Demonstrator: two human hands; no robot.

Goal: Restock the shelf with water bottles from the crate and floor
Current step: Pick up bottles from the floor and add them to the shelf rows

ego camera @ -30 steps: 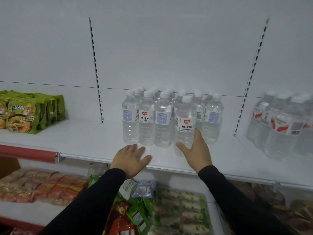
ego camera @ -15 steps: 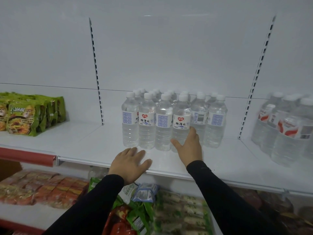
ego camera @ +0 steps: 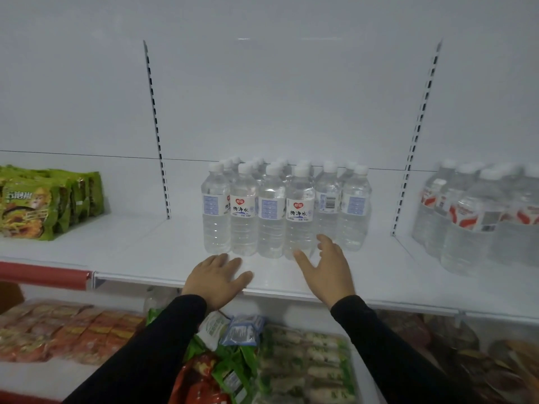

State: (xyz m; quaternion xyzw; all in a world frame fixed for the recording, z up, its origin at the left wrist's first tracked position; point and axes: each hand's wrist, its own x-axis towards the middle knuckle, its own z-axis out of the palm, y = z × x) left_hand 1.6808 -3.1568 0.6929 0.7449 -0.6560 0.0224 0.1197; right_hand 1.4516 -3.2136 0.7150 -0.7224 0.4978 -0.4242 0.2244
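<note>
Head camera, one moment, white store shelf (ego camera: 163, 252) taken as landmark.

Item: cluster of clear water bottles (ego camera: 285, 208), white caps, blue-and-white labels. Location: mid-shelf, set back from the front lip, between the two slotted uprights (ego camera: 157, 132). Attitude: all upright, long axis vertical, caps up. Front row of six stands shoulder to shoulder; further caps show behind, rows uncounted. Labels face mixed ways: two show the red logo forward, the others show small print or a barcode.

Item: front bottle with red logo (ego camera: 299, 217), fourth from the left end of the front row, upright, base on the shelf.

Item: right hand (ego camera: 326, 269), fingers spread and relaxed, gripping nothing. Thumb lies near the base of the red-logo bottle; whether it touches cannot be told. Fingertips (ego camera: 323, 242) reach toward the gap beside the next bottle.

Item: left hand (ego camera: 217, 279), flat, palm down, fingers straight, resting on the shelf's front edge just before the leftmost bottles. Holds nothing.

Other stock: green noodle packets (ego camera: 43, 202) at the shelf's far left; bottles with red-and-white labels (ego camera: 478, 217) in the bay past the right upright; mixed snack packets (ego camera: 233, 360) on the tier below the shelf. Both forearms in black sleeves (ego camera: 393, 354).
</note>
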